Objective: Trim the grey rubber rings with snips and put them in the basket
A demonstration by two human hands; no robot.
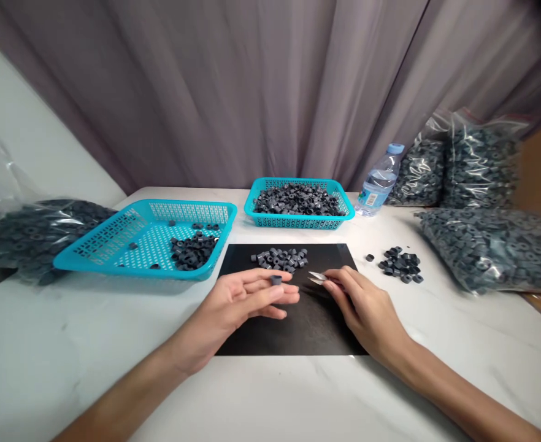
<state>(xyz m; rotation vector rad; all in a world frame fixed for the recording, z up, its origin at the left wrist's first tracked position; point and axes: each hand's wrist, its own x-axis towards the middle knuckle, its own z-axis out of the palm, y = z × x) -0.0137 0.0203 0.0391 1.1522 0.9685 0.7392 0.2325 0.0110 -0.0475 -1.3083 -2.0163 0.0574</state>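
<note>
My left hand (243, 301) lies palm up over the black mat (307, 331), fingers stretched out, with one small grey ring (276, 280) resting on the fingertips. My right hand (362, 307) is closed around metal tweezers (317, 277), whose tips point left toward the ring. A small heap of grey rings (280, 258) sits on the far part of the mat, just beyond both hands.
A teal basket (114, 245) with a few rings stands at left, and a fuller teal basket (339, 196) behind the mat. A loose ring pile (402, 264) lies right of the mat. A water bottle (379, 181) and plastic bags of rings (491, 245) line the right; another bag (26, 227) lies far left.
</note>
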